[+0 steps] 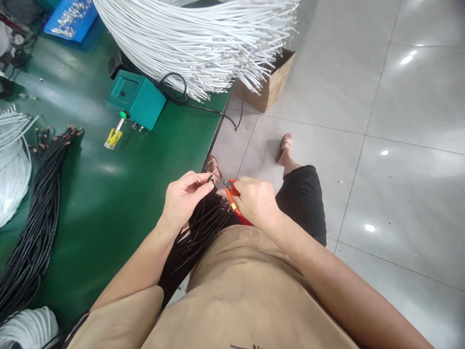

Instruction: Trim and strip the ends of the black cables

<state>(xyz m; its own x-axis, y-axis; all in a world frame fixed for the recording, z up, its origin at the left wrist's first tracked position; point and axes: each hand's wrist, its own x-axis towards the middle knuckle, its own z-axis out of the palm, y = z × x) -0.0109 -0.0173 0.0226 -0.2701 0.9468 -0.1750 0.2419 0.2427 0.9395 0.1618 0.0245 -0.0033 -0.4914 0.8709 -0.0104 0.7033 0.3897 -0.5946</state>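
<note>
Between the thumb and fingers of my left hand (186, 196) is the end of a black cable (209, 179). My right hand (256, 198) is closed around the red handles of a pair of pliers or cutters (232, 198), whose narrow dark jaws point left and reach the cable end. I cannot tell whether the jaws touch it. A bundle of black cables (198, 237) lies across my lap just below both hands, with coppery ends toward the right hand.
On the green table (156, 155) stand a teal box-shaped device (136, 99), a blue tray (70, 19) of small metal parts and another black cable bundle (45, 208). White cables (203, 43) overhang the table edge above a cardboard box (271, 85). A black cord (207, 109) hangs over that edge.
</note>
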